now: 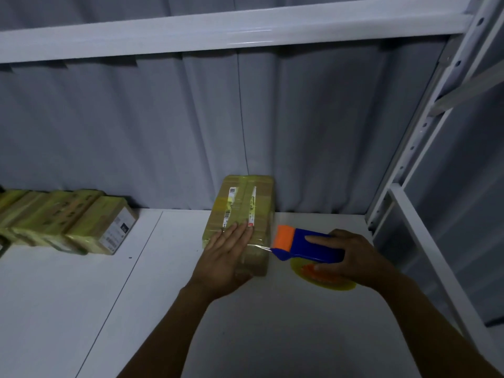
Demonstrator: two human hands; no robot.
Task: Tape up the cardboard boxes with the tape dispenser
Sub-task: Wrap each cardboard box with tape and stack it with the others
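Observation:
A cardboard box (241,205) wrapped in yellowish tape, with white labels on top, lies on the white shelf (109,309) against the back wall. My left hand (226,255) presses flat on the box's near end, fingers straight. To the box's right, my right hand (351,257) grips the blue and orange tape dispenser (302,242), with its yellow tape roll (324,279) below. A strip of clear tape runs from the dispenser's front edge to the box's right side.
A row of several taped boxes (68,222) lies at the left on the shelf. A white metal upright (425,137) of the rack stands at the right, and a white shelf beam (231,31) crosses overhead. Grey corrugated wall behind.

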